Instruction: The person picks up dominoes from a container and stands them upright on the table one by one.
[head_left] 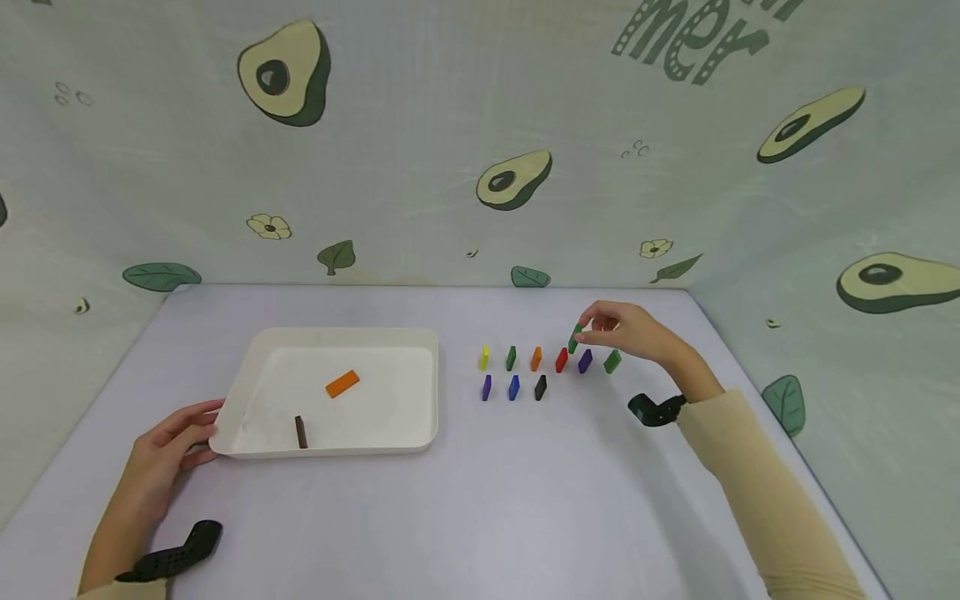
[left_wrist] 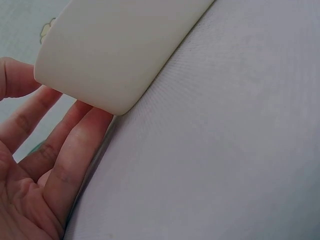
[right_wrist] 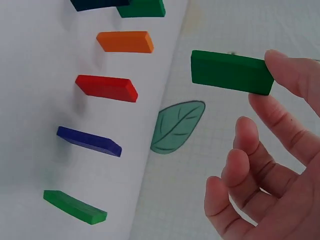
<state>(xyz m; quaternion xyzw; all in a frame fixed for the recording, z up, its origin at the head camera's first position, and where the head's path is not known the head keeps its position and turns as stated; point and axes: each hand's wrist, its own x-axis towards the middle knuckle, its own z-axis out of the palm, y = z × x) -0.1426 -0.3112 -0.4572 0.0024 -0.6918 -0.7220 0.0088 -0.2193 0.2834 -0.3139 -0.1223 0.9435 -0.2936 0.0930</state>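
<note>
My right hand (head_left: 628,329) pinches a green block (right_wrist: 227,72) by one end between thumb and index finger, above the far side of the table. Its other fingers curl loosely. Below it, small upright blocks form two rows: the back one has yellow (head_left: 484,358), green (head_left: 512,358), orange (head_left: 536,358), red (head_left: 562,360), purple (head_left: 586,361) and light green (head_left: 612,362). My left hand (head_left: 161,442) touches the outer left side of a white tray (head_left: 420,446) near its front corner. In the left wrist view, its fingertips are partly hidden behind the tray wall.
Inside the tray lie an orange block (head_left: 342,384) and a brown block (head_left: 302,432). The front row has purple (head_left: 487,387), blue (head_left: 513,387) and black (head_left: 541,387) blocks. An avocado-print cloth (head_left: 405,167) hangs behind the white table (head_left: 465,525).
</note>
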